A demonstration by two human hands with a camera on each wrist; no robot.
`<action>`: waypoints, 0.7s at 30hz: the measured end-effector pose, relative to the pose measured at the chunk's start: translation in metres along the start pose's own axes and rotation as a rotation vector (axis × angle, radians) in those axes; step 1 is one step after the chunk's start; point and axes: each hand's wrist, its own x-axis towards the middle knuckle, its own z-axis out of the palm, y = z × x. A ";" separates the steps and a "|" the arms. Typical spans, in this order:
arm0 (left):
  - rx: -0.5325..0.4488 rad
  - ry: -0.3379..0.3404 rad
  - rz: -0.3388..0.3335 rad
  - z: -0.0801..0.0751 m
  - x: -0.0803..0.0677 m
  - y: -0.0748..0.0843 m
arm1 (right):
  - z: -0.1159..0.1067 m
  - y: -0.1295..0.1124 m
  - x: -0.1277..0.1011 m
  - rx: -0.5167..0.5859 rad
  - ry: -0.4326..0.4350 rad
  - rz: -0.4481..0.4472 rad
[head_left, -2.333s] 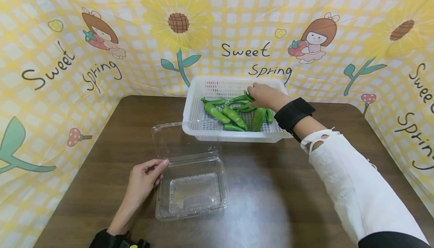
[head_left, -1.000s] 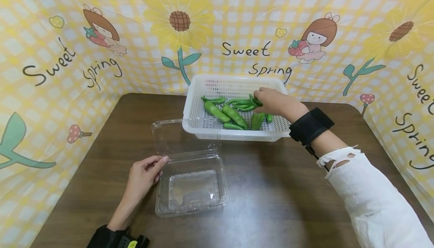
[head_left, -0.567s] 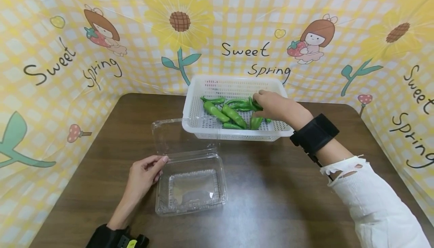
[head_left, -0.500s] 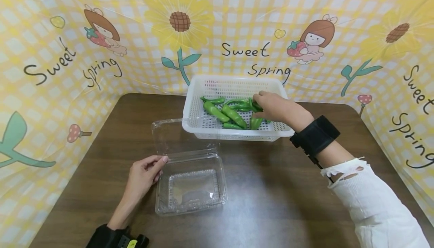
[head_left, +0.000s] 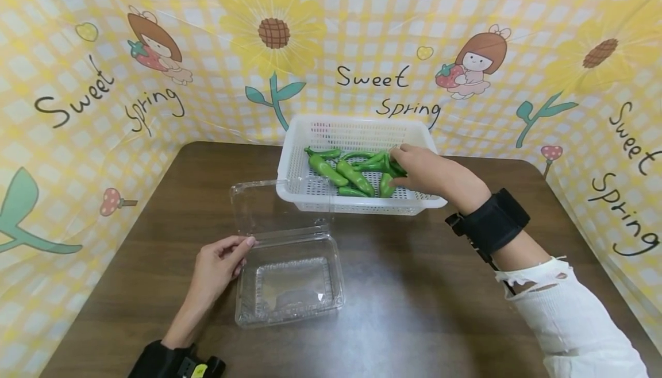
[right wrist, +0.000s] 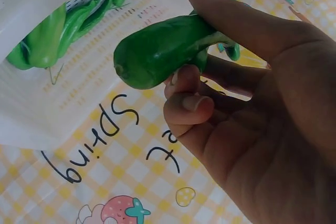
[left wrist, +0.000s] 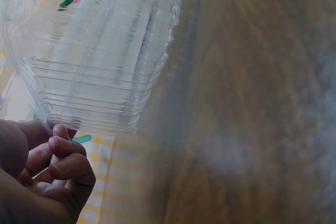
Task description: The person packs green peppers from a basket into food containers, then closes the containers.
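Green peppers (right wrist: 157, 51) (perhaps two), right grip (head_left: 421, 170).

Left hand (head_left: 214, 266) left of middle of table (head_left: 408, 309), left forearm (head_left: 188, 317) slanting up from near side; thumb pinching against forefinger, remaining fingers bent under. Right arm (head_left: 524, 251) extended from table's right side toward far edge, stretched farther than left, wrist slightly bent. Right hand (head_left: 426, 172) back uppermost, thumb almost straight, fingers curled opposite in grip.
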 end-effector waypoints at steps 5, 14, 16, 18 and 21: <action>0.030 -0.002 0.012 0.001 0.002 -0.002 | 0.000 -0.007 -0.010 0.027 -0.001 0.007; 0.040 -0.003 0.010 0.001 0.003 -0.003 | 0.005 -0.019 -0.022 0.013 0.032 -0.046; 0.042 -0.001 0.009 0.002 0.003 -0.003 | 0.005 -0.021 -0.023 0.014 0.037 -0.046; 0.044 0.001 0.009 0.002 0.003 -0.003 | 0.005 -0.025 -0.024 0.023 0.039 -0.050; 0.042 0.003 0.008 0.001 0.003 -0.003 | 0.005 -0.030 -0.027 0.029 0.040 -0.059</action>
